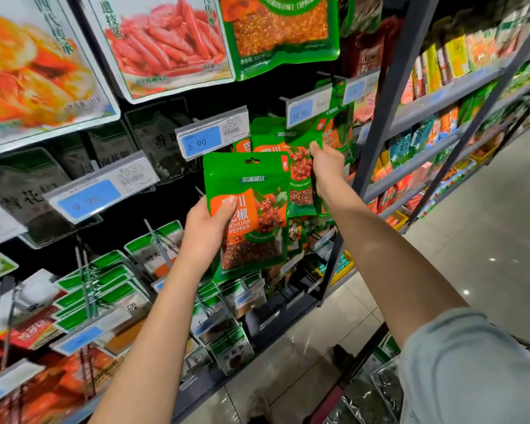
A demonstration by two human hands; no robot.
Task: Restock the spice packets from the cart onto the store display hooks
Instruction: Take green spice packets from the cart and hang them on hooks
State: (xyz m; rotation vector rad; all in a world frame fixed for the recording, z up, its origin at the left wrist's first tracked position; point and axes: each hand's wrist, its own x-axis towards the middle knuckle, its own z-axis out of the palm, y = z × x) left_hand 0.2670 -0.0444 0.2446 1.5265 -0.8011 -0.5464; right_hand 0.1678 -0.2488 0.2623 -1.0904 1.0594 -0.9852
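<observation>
- Your left hand (pixel 207 228) holds a green Sichuan pepper packet (pixel 251 215) upright in front of the display. The thumb is pressed across the orange label and the other fingers are hidden behind the packet.
- The hang hole (pixel 252 160) at the packet's top edge is free, so the packet is not on any hook.
- Just behind it and a little higher, matching green packets (pixel 300 175) hang on a hook. Your packet overlaps their lower left part.
- Your right hand (pixel 326 166) is closed on the right edge of those hanging packets, fingers curled round the edge and the arm stretched forward.
- A price tag reading 5.90 (pixel 211 136) sits just left of the hanging packets, and one reading 10.90 (pixel 308 107) is just above them.
- Further left, a tag reading 9.90 (pixel 101 186) fronts a row of dark packets.
- Large red chili packets (pixel 166 41) hang along the top.
- A dark metal upright (pixel 389 96) stands right of your right hand, with stocked shelves beyond it.
- At the lower right, by your grey sleeve (pixel 471 362), the cart frame (pixel 364 353) shows over the tiled floor (pixel 487 209). There are shiny packets (pixel 380 390) in the cart, too blurred to read.
</observation>
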